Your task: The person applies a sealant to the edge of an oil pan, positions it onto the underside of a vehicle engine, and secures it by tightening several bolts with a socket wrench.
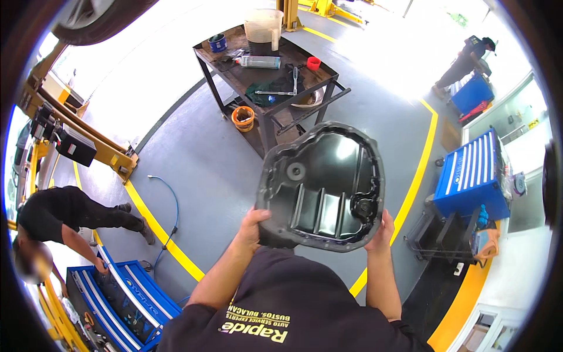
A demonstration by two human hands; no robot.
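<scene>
The left hand (256,227) holds the left edge of a black pan (328,176). The right hand (381,232) holds its right edge. So the pan is up in the air between the two hands, with its hollow side showing. Past the grip, farther off, is a cart (296,51). On it are a jug (262,26), a can (260,61) on its side, a red ring (314,62) and a silver tool (274,92). Lower on the cart is an orange tub (244,127). Left of the grip, a blue hose (176,202) lies on the floor. Farther left, a person (44,208) bends over blue drawers (143,293). Well right of the grip stands a blue box (469,173).
</scene>
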